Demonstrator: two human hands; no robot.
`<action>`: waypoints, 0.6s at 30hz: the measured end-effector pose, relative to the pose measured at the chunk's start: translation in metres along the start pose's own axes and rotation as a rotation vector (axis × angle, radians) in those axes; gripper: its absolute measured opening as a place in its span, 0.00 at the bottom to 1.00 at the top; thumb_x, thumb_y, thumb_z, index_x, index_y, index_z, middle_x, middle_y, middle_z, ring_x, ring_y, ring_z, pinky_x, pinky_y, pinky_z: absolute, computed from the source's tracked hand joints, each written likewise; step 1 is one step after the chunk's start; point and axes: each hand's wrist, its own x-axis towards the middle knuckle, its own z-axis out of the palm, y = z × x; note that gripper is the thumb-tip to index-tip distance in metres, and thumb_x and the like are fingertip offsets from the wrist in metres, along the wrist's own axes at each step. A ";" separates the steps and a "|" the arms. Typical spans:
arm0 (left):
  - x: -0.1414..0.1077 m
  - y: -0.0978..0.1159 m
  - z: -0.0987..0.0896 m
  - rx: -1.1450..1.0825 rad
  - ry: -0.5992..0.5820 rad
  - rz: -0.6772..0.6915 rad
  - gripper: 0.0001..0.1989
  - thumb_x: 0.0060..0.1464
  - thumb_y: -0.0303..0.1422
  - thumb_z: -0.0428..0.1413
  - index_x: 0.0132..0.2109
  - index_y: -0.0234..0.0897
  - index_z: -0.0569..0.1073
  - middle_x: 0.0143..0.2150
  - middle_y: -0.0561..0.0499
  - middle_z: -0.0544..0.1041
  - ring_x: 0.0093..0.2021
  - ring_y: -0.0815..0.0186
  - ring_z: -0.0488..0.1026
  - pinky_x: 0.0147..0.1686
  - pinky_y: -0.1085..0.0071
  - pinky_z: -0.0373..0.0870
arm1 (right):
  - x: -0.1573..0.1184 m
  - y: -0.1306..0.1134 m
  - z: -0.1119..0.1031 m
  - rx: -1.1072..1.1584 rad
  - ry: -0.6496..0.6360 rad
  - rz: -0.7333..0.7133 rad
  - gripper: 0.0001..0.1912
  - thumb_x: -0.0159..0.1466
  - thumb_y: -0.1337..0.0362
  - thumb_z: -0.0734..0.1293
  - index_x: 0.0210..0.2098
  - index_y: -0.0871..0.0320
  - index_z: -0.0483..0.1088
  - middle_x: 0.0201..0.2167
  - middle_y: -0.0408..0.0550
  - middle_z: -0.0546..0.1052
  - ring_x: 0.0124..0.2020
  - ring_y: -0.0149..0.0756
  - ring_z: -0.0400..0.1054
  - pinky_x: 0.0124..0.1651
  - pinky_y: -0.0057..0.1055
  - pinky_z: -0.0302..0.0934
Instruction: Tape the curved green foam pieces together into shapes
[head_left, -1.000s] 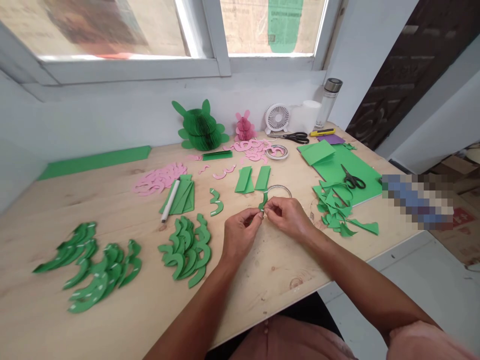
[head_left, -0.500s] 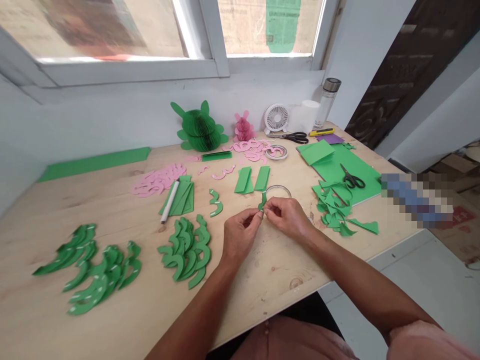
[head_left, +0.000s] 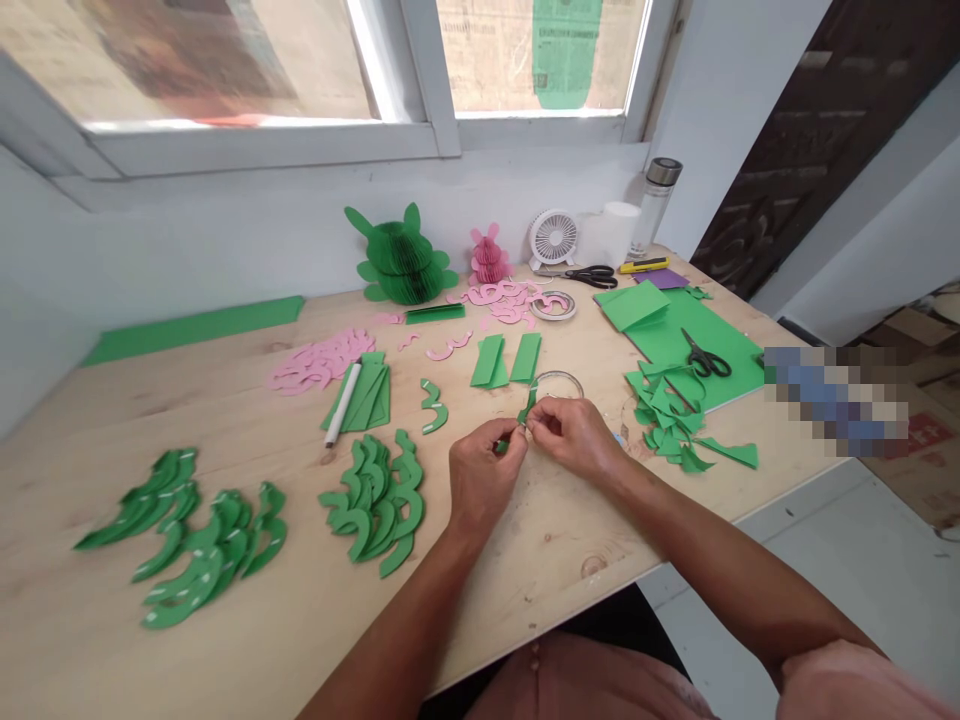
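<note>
My left hand (head_left: 486, 468) pinches a wavy green paper cutout (head_left: 532, 398) between thumb and fingers, above the wooden table. The fingertips of my right hand (head_left: 568, 430) are pressed together at the cutout's edge; what lies between them is too small to make out. Just behind my right hand lies a tape roll (head_left: 579, 384), partly covered by it. To the left of my hands rests a single wavy green cutout (head_left: 433, 408) with pale patches. A pile of similar green cutouts (head_left: 379, 500) lies nearer me, beside my left forearm.
More green cutouts with white patches (head_left: 202, 570) lie at left. A marker (head_left: 343, 405) rests on green paper pieces. Pink cutouts (head_left: 322, 362), folded green strips (head_left: 526, 358) and paper figures (head_left: 405, 260) stand or lie behind. Scissors (head_left: 705, 355) and green scraps (head_left: 664, 415) are at right.
My left hand has turned slightly, and the green cutout has tilted between my fingertips. My right hand stays almost in place. The view has shifted a little.
</note>
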 end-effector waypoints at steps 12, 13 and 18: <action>0.001 0.005 -0.004 -0.019 0.088 -0.019 0.07 0.46 0.30 0.53 0.25 0.36 0.74 0.21 0.54 0.74 0.22 0.71 0.68 0.25 0.77 0.63 | 0.006 0.001 -0.001 0.544 -0.132 0.321 0.08 0.54 0.64 0.63 0.27 0.62 0.72 0.19 0.43 0.73 0.15 0.22 0.52 0.19 0.23 0.45; 0.001 0.005 -0.004 -0.035 0.094 -0.028 0.07 0.46 0.30 0.53 0.25 0.36 0.74 0.21 0.55 0.73 0.23 0.71 0.68 0.25 0.76 0.63 | 0.006 0.001 -0.002 0.555 -0.133 0.337 0.09 0.54 0.64 0.63 0.28 0.62 0.72 0.19 0.42 0.73 0.14 0.22 0.50 0.18 0.23 0.43; 0.003 0.004 -0.005 -0.240 0.044 -0.123 0.09 0.47 0.35 0.55 0.25 0.35 0.74 0.21 0.55 0.71 0.24 0.70 0.67 0.26 0.76 0.64 | 0.006 -0.001 -0.003 0.565 -0.117 0.315 0.08 0.54 0.63 0.63 0.27 0.62 0.71 0.19 0.42 0.72 0.15 0.22 0.51 0.18 0.23 0.43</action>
